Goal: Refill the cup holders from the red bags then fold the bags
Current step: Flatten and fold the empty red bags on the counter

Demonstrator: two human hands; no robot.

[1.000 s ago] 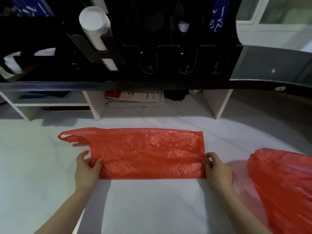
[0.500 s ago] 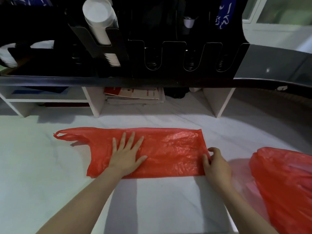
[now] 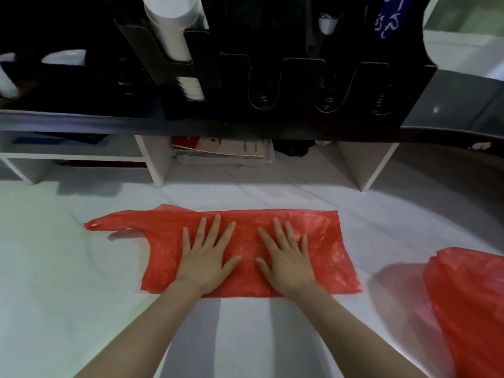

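On the white counter (image 3: 68, 309) lies a flattened red bag (image 3: 324, 252), handles pointing left. Both hands press flat on its middle, side by side, fingers straight and spread: left hand (image 3: 204, 261), right hand (image 3: 286, 261). A second red bag (image 3: 469, 304) sits at the right; behind stands a black cup holder (image 3: 272, 77) with white cups (image 3: 174, 31)

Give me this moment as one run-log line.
step: flattening bag | left hand: flat on red bag | right hand: flat on red bag | second red bag: bunched, right, untouched
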